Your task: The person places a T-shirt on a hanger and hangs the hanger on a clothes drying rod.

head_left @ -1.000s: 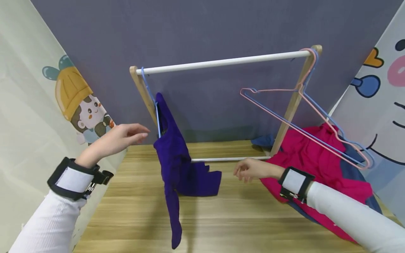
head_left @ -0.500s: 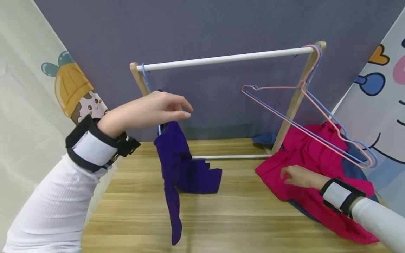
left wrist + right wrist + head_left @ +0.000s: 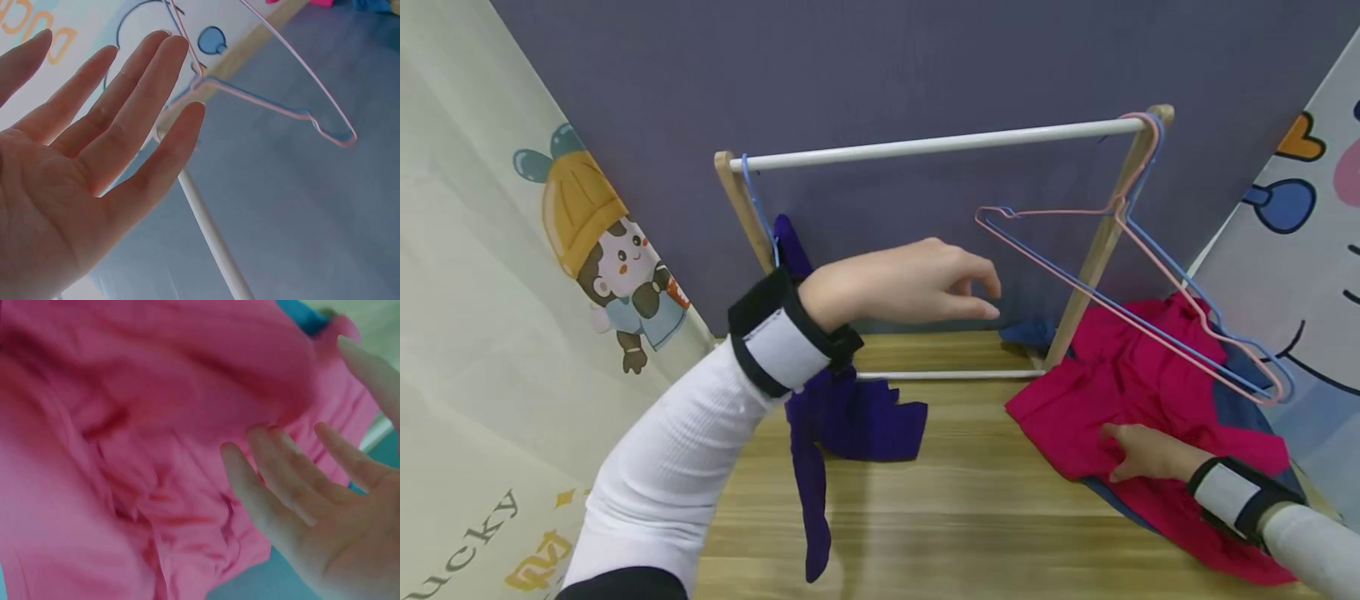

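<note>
My left hand (image 3: pixel 917 282) is in mid-air below the white rail, fingers loosely extended and holding nothing. To its right a pink hanger (image 3: pixel 1052 279) and a blue hanger (image 3: pixel 1180 275) hang together at the rail's right end. My right hand (image 3: pixel 1153 454) is over the crumpled pink-red garment (image 3: pixel 156 425), its relaxed fingers close to the cloth in the right wrist view. A dark blue garment (image 3: pixel 1240 379) lies partly hidden underneath. At the rail's left end a purple garment (image 3: pixel 872 425) hangs on another blue hanger (image 3: pixel 758 208), partly covered by my left forearm.
The rack has a white top rail (image 3: pixel 940 145), wooden side posts (image 3: pixel 1097 250) and a low white bar (image 3: pixel 951 375). It stands on a wood-grain surface (image 3: pixel 955 517) before a grey back wall (image 3: pixel 880 67). Printed cartoon panels (image 3: pixel 617 250) flank both sides.
My left hand has moved right, past the purple garment toward the hangers on the right. My right hand has moved right and slightly down, over the pink-red garment, whose left edge has shifted a little.
</note>
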### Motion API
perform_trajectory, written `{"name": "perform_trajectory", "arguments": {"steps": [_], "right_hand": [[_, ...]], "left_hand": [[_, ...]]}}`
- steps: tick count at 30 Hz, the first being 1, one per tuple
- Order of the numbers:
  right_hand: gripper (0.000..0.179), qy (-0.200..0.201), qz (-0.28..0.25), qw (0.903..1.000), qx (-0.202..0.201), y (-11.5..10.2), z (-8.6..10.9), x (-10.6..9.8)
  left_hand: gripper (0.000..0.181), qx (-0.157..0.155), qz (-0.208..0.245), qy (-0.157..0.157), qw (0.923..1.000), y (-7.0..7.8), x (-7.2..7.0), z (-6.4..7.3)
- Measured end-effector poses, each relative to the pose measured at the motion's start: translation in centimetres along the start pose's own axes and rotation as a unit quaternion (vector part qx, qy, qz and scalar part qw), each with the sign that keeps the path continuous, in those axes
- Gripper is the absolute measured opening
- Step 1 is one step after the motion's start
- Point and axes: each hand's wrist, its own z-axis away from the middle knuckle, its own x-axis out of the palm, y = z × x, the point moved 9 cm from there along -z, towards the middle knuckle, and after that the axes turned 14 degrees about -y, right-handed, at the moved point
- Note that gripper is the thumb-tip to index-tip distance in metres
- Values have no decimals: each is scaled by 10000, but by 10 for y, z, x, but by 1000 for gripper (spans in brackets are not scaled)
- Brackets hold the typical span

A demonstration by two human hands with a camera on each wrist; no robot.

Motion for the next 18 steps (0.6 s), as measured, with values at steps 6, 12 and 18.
{"name": "perform_trajectory", "arguments": {"steps": [6,12,18], "right_hand": [[38,193,207,9996,-30,4,-5,15],[24,808,689,9943,-72,5,-6,21],[22,1338,822,9874,-177,-1,-3,15]], "left_hand": [[32,192,-231,-246,9992,17,12,-26],[31,312,-204,-368,9986,25,28,-48],[30,423,58,-461,9980,17,54,-67]]}}
